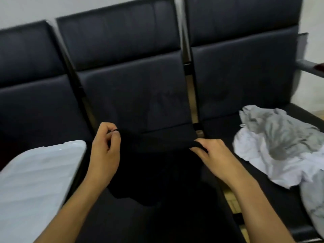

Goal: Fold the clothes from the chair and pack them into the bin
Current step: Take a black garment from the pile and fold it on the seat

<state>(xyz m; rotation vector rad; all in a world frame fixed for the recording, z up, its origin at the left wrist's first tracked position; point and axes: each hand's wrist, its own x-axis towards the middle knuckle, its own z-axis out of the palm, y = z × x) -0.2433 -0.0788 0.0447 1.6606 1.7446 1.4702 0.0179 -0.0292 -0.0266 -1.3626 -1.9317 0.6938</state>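
We stand over the row of dark padded chairs (133, 95), 3 seats side by side, and the middle seat is our folding surface. At the lower left sits the pale ribbed bin (38, 181), just beside the left forearm, so packing will be a short carry. On the right seat lies the heap of unfolded clothes (278, 148), grey over white, well apart from our work.

The black garment (154, 165) is stretched between our 2 hands across the middle seat; its outline is hard to read against the dark upholstery. We judge we are squaring its top edge before the first fold. To do this well we should pull the edge taut and level, lay it flat on the cushion, and smooth the loose lower part that bunches toward us.

The right hand (213, 155) curls over one end of the edge, gripping it; the left hand (103, 155) pinches the other end between thumb and fingertips
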